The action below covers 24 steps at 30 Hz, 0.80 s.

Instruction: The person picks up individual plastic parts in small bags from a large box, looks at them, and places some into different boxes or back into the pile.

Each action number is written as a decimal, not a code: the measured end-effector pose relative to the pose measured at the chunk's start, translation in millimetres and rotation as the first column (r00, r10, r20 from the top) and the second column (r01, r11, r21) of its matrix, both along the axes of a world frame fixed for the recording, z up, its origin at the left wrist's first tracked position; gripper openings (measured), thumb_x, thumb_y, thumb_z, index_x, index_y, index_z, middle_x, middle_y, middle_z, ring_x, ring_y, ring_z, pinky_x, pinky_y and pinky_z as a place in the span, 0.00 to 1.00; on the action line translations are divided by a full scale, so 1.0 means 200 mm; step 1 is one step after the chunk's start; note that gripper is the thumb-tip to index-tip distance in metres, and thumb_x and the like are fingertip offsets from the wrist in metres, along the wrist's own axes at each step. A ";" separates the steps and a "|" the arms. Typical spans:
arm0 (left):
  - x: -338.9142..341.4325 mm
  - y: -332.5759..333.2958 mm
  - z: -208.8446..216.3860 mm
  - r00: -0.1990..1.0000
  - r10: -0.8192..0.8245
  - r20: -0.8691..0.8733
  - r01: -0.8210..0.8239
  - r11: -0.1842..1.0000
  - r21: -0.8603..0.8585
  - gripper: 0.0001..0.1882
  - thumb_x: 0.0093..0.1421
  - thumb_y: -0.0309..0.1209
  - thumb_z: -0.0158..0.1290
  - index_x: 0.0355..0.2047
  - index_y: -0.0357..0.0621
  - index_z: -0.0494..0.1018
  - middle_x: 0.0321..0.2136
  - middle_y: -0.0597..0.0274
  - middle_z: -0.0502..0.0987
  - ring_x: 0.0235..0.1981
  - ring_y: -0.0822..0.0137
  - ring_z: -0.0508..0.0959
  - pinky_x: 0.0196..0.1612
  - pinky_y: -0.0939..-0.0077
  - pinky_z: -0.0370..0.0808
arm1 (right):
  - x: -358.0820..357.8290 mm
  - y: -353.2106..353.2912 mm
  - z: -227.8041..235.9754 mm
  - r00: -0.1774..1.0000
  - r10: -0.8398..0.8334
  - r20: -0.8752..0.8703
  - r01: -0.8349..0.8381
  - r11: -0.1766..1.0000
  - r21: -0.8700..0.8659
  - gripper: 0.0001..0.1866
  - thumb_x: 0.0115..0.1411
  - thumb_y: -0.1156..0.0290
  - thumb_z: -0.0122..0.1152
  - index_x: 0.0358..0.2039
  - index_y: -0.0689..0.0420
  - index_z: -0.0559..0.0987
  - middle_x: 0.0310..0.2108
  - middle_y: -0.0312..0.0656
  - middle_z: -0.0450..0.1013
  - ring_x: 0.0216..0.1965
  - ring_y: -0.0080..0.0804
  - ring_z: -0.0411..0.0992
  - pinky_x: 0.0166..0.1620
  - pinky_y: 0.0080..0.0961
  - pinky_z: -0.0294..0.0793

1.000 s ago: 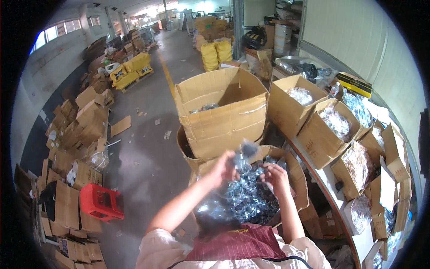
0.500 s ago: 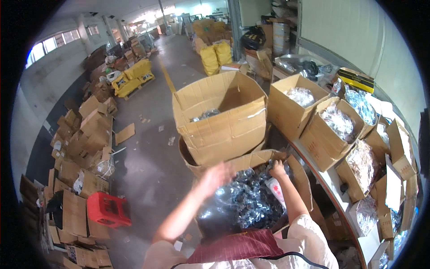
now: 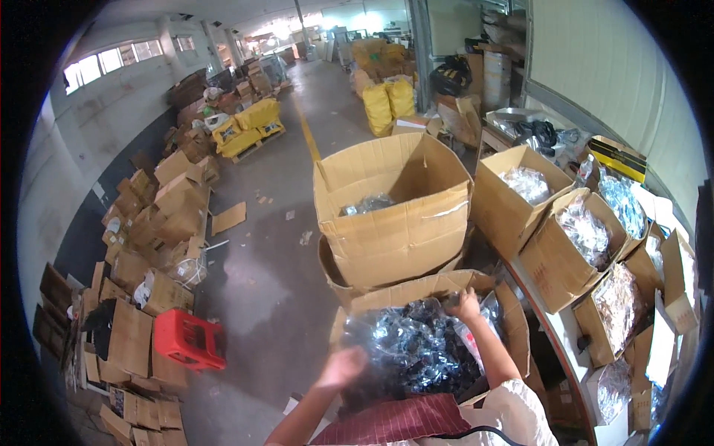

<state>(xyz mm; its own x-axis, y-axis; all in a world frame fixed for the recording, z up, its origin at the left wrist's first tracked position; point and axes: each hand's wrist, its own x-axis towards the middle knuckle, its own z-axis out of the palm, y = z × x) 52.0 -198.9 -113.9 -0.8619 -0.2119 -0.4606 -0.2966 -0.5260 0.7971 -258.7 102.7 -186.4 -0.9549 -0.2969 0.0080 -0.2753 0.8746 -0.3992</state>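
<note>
A clear plastic bag [image 3: 416, 349] full of small dark parts fills the open cardboard box [image 3: 513, 327] right in front of me. My right hand [image 3: 465, 303] grips the bag's far upper edge by the box's back flap. My left hand [image 3: 342, 366], blurred by motion, hangs beside the bag's near left side with its fingers loose and nothing in them; whether it touches the plastic I cannot tell. Behind this box stands a bigger open cardboard box [image 3: 394, 223] with a little shiny material at its bottom.
On the right a table edge [image 3: 550, 327] carries several open boxes [image 3: 565, 253] of clear bagged parts. A red plastic crate [image 3: 190, 340] and stacked flat cardboard [image 3: 141, 297] line the left. Yellow sacks [image 3: 390, 100] and pallets stand farther down the concrete aisle [image 3: 268, 297].
The bag was lifted in both hands and has gone down into the box. My left hand has come off it and dropped low; my right hand stays on the bag's far edge.
</note>
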 end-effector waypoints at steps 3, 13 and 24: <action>-0.08 0.06 0.13 0.994 -0.108 -0.027 0.109 0.992 0.064 0.17 0.64 0.30 0.51 0.51 0.38 0.69 0.46 0.56 0.76 0.48 0.62 0.76 0.51 0.67 0.73 | 0.13 -0.10 0.27 0.990 0.028 0.138 0.061 0.799 -0.599 0.33 0.43 0.59 0.75 0.47 0.63 0.73 0.35 0.50 0.76 0.39 0.43 0.77 0.46 0.33 0.75; -0.39 0.41 0.77 0.935 -0.262 -0.237 0.265 0.964 -0.018 0.27 0.64 0.28 0.53 0.62 0.42 0.60 0.51 0.55 0.71 0.52 0.63 0.74 0.51 0.66 0.74 | 0.73 -0.15 1.14 0.830 0.457 0.320 0.273 0.167 -0.947 0.32 0.51 0.81 0.68 0.57 0.63 0.66 0.43 0.41 0.73 0.42 0.29 0.74 0.46 0.27 0.74; -0.28 0.37 0.79 0.955 -0.107 -0.278 0.124 0.991 0.045 0.19 0.66 0.31 0.50 0.56 0.36 0.69 0.39 0.62 0.78 0.38 0.70 0.77 0.42 0.75 0.75 | 0.90 -0.10 1.27 0.792 0.555 0.255 0.267 0.062 -0.962 0.32 0.57 0.78 0.61 0.62 0.66 0.64 0.50 0.47 0.73 0.47 0.35 0.75 0.46 0.32 0.79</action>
<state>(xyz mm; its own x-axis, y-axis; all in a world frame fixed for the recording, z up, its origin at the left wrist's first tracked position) -3.2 -125.5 43.8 -0.9738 -0.0823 -0.2119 -0.1326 -0.5518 0.8233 -77.9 83.6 68.2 -0.8397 -0.5415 0.0413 0.2345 -0.4301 -0.8718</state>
